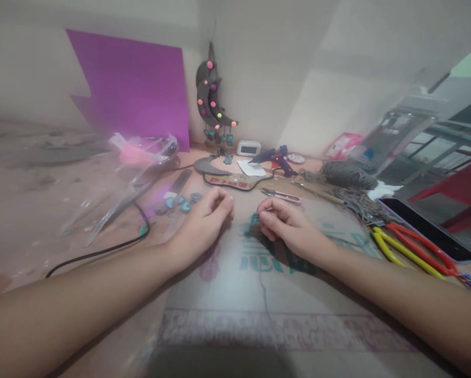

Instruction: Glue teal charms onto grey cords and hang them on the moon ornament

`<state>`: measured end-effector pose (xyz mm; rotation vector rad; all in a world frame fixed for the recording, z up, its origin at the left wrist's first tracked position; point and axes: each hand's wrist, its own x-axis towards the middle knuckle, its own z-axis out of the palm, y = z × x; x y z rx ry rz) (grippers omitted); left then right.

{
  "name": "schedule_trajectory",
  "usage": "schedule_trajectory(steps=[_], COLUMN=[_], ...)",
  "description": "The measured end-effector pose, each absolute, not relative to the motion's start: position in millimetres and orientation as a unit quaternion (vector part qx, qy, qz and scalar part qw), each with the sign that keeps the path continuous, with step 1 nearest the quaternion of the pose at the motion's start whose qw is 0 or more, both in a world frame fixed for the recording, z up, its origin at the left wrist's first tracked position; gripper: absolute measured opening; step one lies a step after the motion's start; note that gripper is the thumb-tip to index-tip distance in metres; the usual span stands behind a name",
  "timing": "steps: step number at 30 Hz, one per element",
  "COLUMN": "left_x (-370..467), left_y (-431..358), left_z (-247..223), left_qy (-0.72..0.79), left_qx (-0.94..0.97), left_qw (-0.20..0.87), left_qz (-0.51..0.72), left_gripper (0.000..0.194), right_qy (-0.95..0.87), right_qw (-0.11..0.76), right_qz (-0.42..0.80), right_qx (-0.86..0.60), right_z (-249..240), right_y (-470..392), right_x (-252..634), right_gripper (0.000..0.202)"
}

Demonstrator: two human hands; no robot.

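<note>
My right hand (280,220) pinches a small teal-and-grey charm (254,219) between thumb and fingertips, just above the printed board (220,294). A thin grey thread (264,294) runs down the board below that hand. Held level with it, my left hand (214,210) has thumb and fingertips pressed together; whatever lies in them, if anything, is hidden or too fine to see. Several similar teal charms (185,206) lie just beyond my left wrist. Past my right fingers is a pair of pink-handled thread snips (282,197).
A blue glue gun (277,158), a grey crescent (210,167) and a small white clock (248,148) stand behind. Grey yarn (348,175), red-and-yellow-handled pliers (422,249) and a phone (428,228) are right. A black cable (113,247) crosses the left; a moon hanging (210,100) hangs behind.
</note>
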<state>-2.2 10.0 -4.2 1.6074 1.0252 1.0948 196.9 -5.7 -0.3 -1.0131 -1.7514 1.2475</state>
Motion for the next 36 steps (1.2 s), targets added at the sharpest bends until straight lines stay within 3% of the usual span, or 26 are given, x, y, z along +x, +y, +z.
schedule_trajectory(steps=[6, 11, 18, 25, 36], left_x=[-3.6, -0.1, -0.5, -1.6, -3.3], left_y=[8.7, 8.2, 4.8, 1.5, 2.8], left_z=[-1.7, -0.2, 2.3, 2.6, -2.1], left_qy=[0.424, 0.424, 0.401, 0.408, 0.41], left_qx=[0.704, 0.731, 0.748, 0.759, 0.768], left_qw=[0.414, 0.387, 0.389, 0.353, 0.296], left_qz=[0.392, 0.369, 0.358, 0.364, 0.393], left_gripper=[0.04, 0.016, 0.024, 0.02, 0.019], right_qy=[-0.666, -0.679, -0.692, -0.736, -0.755], right_qw=[0.375, 0.367, 0.352, 0.336, 0.321], right_qz=[0.495, 0.478, 0.447, 0.374, 0.346], right_qx=[-0.414, -0.42, -0.444, -0.454, -0.456], right_z=[3.3, 4.1, 2.7, 3.7, 3.3], right_y=[-1.6, -3.9, -5.0, -8.0, -7.9], right_x=[197.8, 196.3, 196.3, 196.2, 196.8], right_gripper=[0.034, 0.037, 0.028, 0.019, 0.018])
